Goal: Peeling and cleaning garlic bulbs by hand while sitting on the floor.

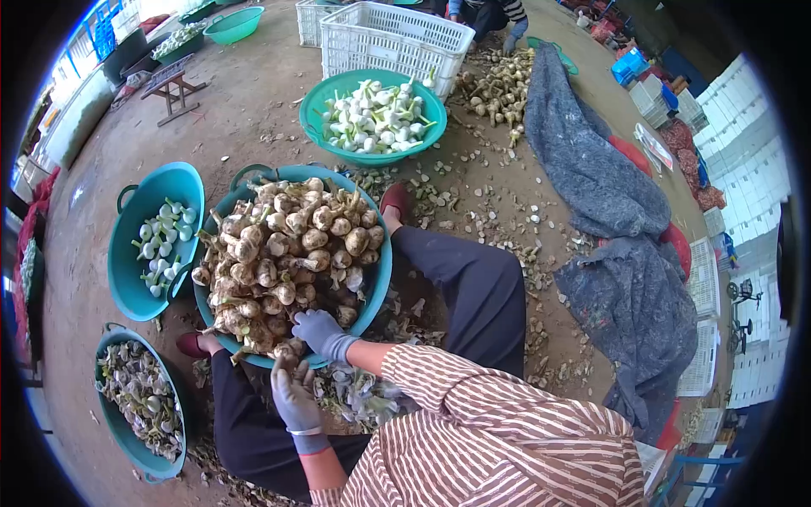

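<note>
My right hand (322, 334), in a grey glove, reaches over the near rim of a large teal basin (380, 288) heaped with unpeeled garlic bulbs (279, 241). Its fingers touch the heap, and what lies beneath them is hidden. Just outside that rim is my left hand (295, 398), also gloved, with its fingers bent upward. One dirty garlic bulb (288, 350) shows right at its fingertips; whether the hand grips it, I cannot tell. To the left, a teal basin (127, 279) holds clean white garlic bulbs (163, 244).
Below it stands a basin (114, 418) of garlic skins. A green basin (310, 136) of cleaned garlic sits ahead, before a white plastic crate (393, 44). Another person's gloved hand (510, 44) is near a garlic pile (507, 85). Grey blankets (627, 304) lie right; a wooden stool (174, 89) stands far left.
</note>
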Motion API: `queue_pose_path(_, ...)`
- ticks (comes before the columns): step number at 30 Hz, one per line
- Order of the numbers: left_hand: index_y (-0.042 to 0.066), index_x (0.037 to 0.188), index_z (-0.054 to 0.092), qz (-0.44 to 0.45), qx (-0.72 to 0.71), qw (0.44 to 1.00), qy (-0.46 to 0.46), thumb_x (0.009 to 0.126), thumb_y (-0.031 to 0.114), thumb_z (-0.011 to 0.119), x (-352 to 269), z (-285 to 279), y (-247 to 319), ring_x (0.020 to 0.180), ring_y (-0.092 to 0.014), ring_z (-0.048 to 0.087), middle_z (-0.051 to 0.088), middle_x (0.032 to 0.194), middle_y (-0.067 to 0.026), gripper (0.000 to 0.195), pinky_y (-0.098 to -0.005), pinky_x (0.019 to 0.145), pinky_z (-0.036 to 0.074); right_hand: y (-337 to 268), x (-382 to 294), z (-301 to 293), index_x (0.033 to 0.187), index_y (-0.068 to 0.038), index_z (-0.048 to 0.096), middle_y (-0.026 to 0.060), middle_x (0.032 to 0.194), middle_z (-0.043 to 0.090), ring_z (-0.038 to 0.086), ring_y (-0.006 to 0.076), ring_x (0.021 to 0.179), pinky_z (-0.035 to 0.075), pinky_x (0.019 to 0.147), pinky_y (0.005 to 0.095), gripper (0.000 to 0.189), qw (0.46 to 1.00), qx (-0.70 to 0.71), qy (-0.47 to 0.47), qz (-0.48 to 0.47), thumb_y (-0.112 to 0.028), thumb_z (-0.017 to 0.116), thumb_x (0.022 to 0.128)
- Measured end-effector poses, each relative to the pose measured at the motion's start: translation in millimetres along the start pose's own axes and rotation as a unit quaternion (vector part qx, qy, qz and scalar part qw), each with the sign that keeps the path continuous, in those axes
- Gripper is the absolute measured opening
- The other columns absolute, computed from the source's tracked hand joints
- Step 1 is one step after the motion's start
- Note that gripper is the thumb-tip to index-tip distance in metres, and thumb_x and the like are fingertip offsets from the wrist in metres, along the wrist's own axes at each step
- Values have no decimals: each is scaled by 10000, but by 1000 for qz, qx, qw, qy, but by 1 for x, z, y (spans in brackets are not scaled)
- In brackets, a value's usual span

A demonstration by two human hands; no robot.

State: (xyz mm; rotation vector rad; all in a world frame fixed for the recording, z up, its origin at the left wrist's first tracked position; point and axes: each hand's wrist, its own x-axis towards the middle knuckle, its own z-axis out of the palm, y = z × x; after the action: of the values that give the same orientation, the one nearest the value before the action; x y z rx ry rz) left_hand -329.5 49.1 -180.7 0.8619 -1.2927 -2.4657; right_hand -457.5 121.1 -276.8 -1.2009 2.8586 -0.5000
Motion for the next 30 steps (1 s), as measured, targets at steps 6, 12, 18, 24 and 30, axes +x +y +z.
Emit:
queue_pose_path(6, 93, 1419, 206, -88, 58, 994, -12, 953, 445, 417, -30, 14, -39, 1026, -221, 541, 404, 1329, -114, 621, -317, 793, 491, 24, -53, -93, 948, -92, 630, 132, 995, 590, 554, 307, 977, 441, 873, 364, 200, 929, 348, 22, 127, -171, 665, 767)
queue_pose_path(12, 22, 1374, 311, -161, -96, 945, -269, 958, 393, 418, -43, 35, -42, 1150, -184, 492, 444, 1340, -81, 568, -349, 969, 417, 46, -118, -132, 1135, 6, 567, 57, 1094, 581, 523, 105, 1012, 409, 902, 253, 342, 785, 605, -123, 44, -139, 629, 832)
queue_pose_path(18, 2, 1250, 397, -36, 59, 986, -150, 824, 213, 677, -80, 40, -48, 1048, -153, 521, 493, 1171, -96, 551, -294, 918, 445, 32, -163, -150, 1292, 41, 389, 26, 963, 530, 496, 38, 791, 442, 745, 179, 472, 622, 745, 66, 232, -66, 577, 872)
queue_pose_path(24, -9, 1202, 445, 20, 208, 971, -119, 780, 99, 711, -85, 34, -50, 1029, -120, 487, 503, 1108, -60, 510, -261, 914, 411, 7, -178, -153, 1037, 25, 560, 13, 837, 577, 511, 30, 671, 440, 612, 182, 171, 699, 676, -41, 229, -56, 538, 888)
queue_pose_path(30, -20, 1162, 479, 49, 227, 967, -101, 760, 106, 739, -88, 32, -55, 964, -111, 519, 539, 1060, -59, 494, -245, 867, 431, 10, -185, -134, 1036, 8, 579, 8, 854, 579, 497, 16, 715, 421, 633, 178, 171, 826, 535, -38, 174, -56, 534, 883)
